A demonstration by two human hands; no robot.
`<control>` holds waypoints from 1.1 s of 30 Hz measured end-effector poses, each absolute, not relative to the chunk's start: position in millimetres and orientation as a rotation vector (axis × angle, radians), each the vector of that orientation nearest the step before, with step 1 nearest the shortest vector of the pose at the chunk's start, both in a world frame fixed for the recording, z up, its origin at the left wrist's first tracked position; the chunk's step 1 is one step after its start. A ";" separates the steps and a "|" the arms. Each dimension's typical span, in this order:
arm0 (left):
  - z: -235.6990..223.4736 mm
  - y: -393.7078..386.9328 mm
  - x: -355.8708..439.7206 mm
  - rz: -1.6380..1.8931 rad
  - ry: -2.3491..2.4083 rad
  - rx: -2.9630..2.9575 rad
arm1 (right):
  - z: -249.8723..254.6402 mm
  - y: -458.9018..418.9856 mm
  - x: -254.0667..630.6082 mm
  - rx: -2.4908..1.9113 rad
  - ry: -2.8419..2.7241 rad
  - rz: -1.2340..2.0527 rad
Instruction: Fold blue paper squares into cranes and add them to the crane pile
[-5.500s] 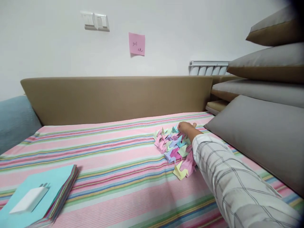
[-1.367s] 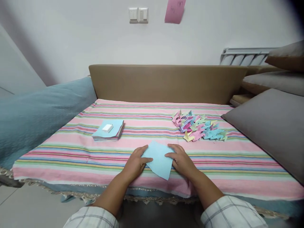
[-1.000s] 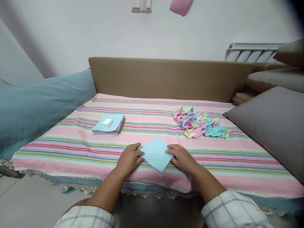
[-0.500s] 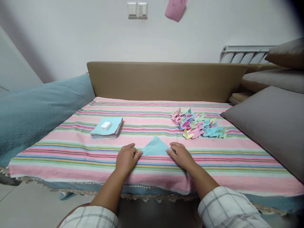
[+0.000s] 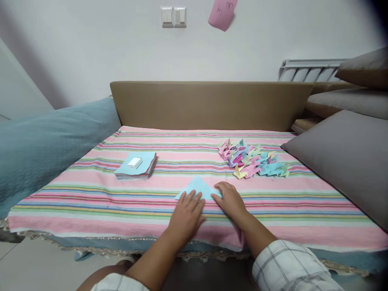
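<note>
A light blue sheet of origami paper (image 5: 197,185), folded into a triangle with its tip pointing away from me, lies on the striped cloth (image 5: 188,139). My left hand (image 5: 186,216) rests with its fingers stretched out flat over the triangle's near edge, left of the middle. At the right corner, my right hand (image 5: 231,201) has the paper between thumb and fingers; part of that corner is covered by the hand. Beyond the right hand lies a pile of folded paper shapes (image 5: 253,159) in pink, yellow, purple, green and blue.
A stack of coloured paper squares (image 5: 135,176) stands at the left, topped by a small white block (image 5: 135,162). Behind is a brown backrest (image 5: 209,105). Grey cushions (image 5: 345,149) rise at the right, and a blue covered armrest (image 5: 60,141) bounds the left.
My left hand has left the triangle's left corner and moved right, now laid flat on its near edge. My right hand stays at the right corner.
</note>
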State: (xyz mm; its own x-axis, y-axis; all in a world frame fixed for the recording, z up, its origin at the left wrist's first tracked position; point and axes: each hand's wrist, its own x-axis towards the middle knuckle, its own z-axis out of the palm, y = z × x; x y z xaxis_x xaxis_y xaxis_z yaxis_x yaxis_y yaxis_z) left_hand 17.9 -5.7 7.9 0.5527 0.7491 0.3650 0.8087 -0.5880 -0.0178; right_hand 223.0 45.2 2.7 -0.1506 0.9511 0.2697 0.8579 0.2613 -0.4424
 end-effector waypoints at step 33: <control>-6.0 -14.5 29.5 -0.292 -1.465 -2.655 | 24.2 -12.1 210.2 -1.684 -2.360 0.319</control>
